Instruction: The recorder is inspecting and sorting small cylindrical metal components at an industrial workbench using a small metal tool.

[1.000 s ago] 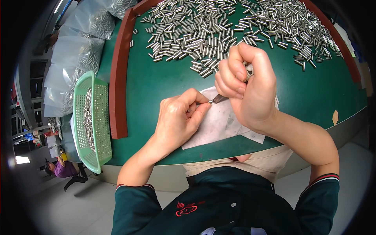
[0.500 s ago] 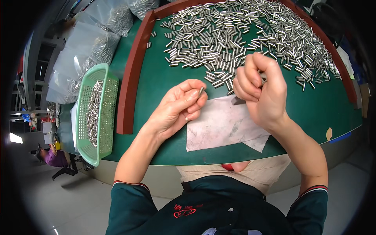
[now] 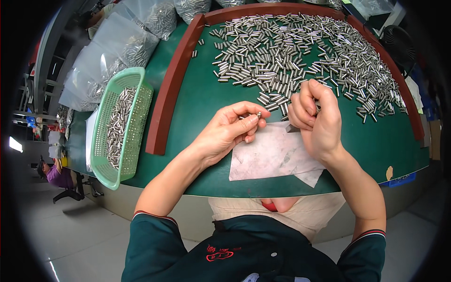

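Observation:
Between thumb and forefinger, my left hand pinches a small metal pin, one end of it tipped up toward me. Just right of it, my right hand is curled closed. A dark grey flat piece sticks out from below its fingers; the rest of that piece is hidden in the palm. Under both hands a stained, pale pinkish cloth lies on the green tabletop. Beyond the hands spreads a large heap of loose shiny metal pins, its near edge close to my right fingers.
A brown-red raised border frames the work surface. Left of it stands a light green perforated basket partly filled with metal pins. Clear plastic bags of pins line the far left. A person in purple sits in the left background.
The view has shifted slightly. My left hand has moved right, nearer the right hand, and the pin has turned more end-on. The right hand keeps its closed shape.

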The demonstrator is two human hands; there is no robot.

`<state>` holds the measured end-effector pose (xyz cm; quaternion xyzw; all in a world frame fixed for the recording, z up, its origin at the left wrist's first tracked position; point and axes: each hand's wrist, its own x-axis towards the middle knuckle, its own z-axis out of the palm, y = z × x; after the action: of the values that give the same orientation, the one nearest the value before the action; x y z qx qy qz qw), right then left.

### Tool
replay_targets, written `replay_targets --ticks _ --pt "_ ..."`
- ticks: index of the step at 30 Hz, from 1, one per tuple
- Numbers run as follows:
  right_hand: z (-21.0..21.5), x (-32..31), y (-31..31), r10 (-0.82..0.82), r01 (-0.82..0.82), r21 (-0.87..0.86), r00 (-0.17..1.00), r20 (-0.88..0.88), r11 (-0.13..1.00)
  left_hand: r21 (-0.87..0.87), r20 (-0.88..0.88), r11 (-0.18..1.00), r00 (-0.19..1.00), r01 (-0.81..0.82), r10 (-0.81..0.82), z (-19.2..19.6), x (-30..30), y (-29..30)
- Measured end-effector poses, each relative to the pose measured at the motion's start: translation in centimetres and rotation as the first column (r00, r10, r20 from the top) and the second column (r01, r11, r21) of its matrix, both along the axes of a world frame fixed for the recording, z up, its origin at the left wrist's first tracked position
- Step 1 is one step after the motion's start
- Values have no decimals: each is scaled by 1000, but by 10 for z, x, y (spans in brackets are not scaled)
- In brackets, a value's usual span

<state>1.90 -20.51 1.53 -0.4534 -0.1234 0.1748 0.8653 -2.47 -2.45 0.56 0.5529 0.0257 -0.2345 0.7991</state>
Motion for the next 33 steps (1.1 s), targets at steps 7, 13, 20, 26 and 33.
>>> replay_targets --ticks 7,13,20,26,33 --pt "2 0 1 -22 22 15 998 -55 1000 -172 -116 984 993 -37 18 -2 6 7" --pt "2 0 2 -33 34 11 998 -59 999 -194 -138 980 990 -42 16 -1 4 9" --pt "1 1 2 -43 44 15 996 -72 999 -232 -195 947 965 -221 177 5 8 6" --pt "1 2 1 -37 38 16 997 -71 999 652 574 650 814 -390 -88 -10 16 -5" --pt "2 2 1 -35 35 9 997 -62 999 668 744 411 551 -620 -379 -18 23 -8"
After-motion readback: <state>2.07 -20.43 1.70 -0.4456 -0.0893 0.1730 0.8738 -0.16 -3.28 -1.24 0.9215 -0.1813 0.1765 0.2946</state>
